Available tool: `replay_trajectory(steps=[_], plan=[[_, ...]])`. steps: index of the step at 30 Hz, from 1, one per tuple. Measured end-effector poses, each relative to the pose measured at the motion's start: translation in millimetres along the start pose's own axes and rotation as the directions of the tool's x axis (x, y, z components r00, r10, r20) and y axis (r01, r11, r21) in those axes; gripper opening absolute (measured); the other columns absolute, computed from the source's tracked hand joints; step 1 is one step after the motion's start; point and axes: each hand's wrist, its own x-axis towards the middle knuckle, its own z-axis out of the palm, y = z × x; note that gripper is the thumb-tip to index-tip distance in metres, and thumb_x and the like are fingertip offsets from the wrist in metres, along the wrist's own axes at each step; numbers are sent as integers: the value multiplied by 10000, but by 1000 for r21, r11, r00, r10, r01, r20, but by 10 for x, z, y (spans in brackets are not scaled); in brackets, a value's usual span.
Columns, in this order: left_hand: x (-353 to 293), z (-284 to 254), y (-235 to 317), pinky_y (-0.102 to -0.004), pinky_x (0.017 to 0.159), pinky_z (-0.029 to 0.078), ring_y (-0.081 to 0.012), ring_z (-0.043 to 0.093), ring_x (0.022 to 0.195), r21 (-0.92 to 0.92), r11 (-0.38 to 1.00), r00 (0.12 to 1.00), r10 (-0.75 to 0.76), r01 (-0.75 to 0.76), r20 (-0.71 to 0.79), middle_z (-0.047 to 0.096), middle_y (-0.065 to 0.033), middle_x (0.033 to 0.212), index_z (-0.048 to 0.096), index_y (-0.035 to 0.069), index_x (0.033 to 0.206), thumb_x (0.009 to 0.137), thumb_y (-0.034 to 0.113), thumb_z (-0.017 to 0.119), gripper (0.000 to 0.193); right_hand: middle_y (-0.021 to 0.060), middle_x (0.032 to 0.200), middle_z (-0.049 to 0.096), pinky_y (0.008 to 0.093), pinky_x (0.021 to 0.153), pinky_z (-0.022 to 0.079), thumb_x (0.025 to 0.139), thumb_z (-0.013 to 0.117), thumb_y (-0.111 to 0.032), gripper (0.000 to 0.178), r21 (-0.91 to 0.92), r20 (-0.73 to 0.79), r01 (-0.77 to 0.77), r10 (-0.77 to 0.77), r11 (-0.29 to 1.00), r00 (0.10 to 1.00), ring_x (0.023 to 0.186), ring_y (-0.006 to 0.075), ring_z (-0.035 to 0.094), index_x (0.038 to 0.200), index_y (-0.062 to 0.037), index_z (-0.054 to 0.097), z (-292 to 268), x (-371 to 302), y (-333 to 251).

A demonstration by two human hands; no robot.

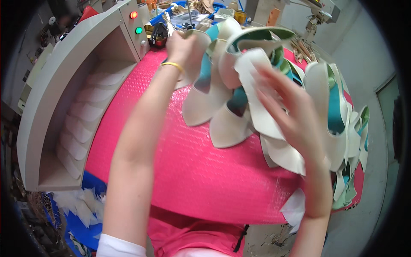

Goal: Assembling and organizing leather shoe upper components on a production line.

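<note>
White shoe uppers (197, 109) with teal and green linings lie piled across the far middle of the pink table. My left hand (182, 49), a yellow bangle at its wrist, is closed at the pile's far left edge. Its fingers pinch the top of a pale shoe upper (200, 43); the fingertips are partly hidden. Blurred by motion, my right hand (289, 100) is open with its fingers stretched out over a white upper piece (252, 70). Whether it touches that piece I cannot tell.
To the left stands a curved grey machine (32, 128) with a red and a green light; flat white pieces (81, 128) line its opening. More uppers (338, 111) are heaped at right. Blue baskets (180, 10) and tools crowd the far edge. White scraps (83, 207) lie below left.
</note>
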Motion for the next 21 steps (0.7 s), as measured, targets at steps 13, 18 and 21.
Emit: replay_trajectory(steps=[13,18,21], plan=[[-2,-617,-115,-233,560,411,-103,510,622,-602,740,946,-151,301,287,575,-35,715,565,21,743,759,111,628,112,115,917,597,482,944,301,768,379,-94,228,-700,-48,85,-166,710,985,887,290,566,936,-106,533,1212,1637,1267],[87,-749,-360,-250,576,440,-131,543,634,-594,750,950,-301,292,87,579,-57,752,548,38,776,795,122,590,96,92,951,590,467,931,328,744,406,-32,279,-677,-59,125,-223,725,973,921,255,560,978,-124,526,796,1408,1179],[51,-824,-448,-271,629,451,-137,561,702,-625,716,946,-297,311,131,581,-59,782,522,44,801,824,145,554,108,73,1017,570,479,922,329,740,436,-43,265,-745,-110,90,-256,661,960,960,235,543,975,-114,534,538,1204,1306]])
